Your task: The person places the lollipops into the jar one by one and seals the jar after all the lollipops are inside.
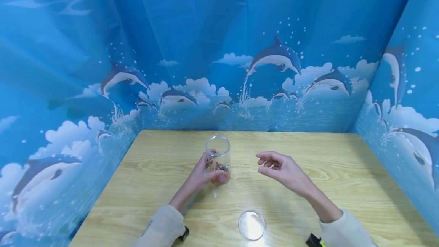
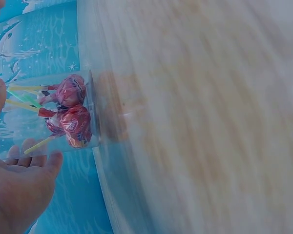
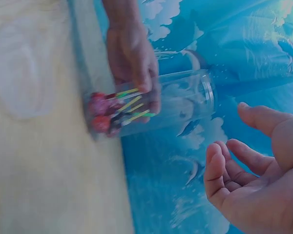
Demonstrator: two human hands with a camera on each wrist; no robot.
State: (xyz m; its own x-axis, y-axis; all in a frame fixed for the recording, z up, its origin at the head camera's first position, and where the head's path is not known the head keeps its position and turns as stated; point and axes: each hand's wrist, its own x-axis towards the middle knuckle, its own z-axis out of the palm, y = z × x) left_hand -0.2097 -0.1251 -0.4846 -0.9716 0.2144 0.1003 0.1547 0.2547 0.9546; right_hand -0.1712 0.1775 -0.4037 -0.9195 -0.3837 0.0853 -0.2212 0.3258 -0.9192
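A tall clear jar [image 3: 180,100] with a round open mouth stands upright on the table. Several wrapped lollipops [image 2: 77,126] lie at its bottom, red wrappers down, with yellow and green sticks pointing up. My left hand [image 1: 201,172] grips the jar from the left side, thumb in front and fingers behind. To the right of the jar, my right hand [image 1: 282,169] hangs above the table with loosely bent fingers and nothing in them. A round clear lid [image 1: 252,225] lies flat on the table, nearer to me than the jar.
The light wood table [image 1: 164,155] is enclosed by blue dolphin-print curtains [image 1: 219,48] along its back and sides. A bright light reflection shows over the lid. Black straps sit at both wrists by the pale sleeves [image 1: 164,224].
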